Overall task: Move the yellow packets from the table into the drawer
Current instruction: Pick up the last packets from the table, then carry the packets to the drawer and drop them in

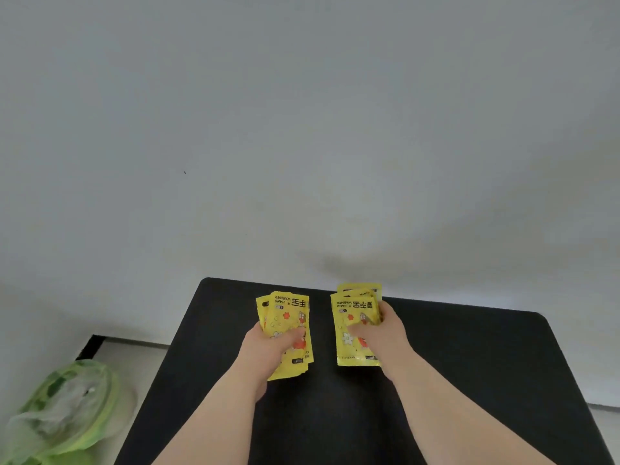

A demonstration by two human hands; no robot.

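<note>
my left hand (268, 344) grips a fanned stack of yellow packets (288, 317) at the far middle of the worktop (469, 364), thumb across the top face (print reads upside down to me). my right hand (385, 333) curls round a second stack (352, 310), nearer the worktop's right side. lifted or resting on it, i cannot tell.

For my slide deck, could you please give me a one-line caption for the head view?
Left hand and right hand each grip a stack of yellow packets at a black table.
</note>
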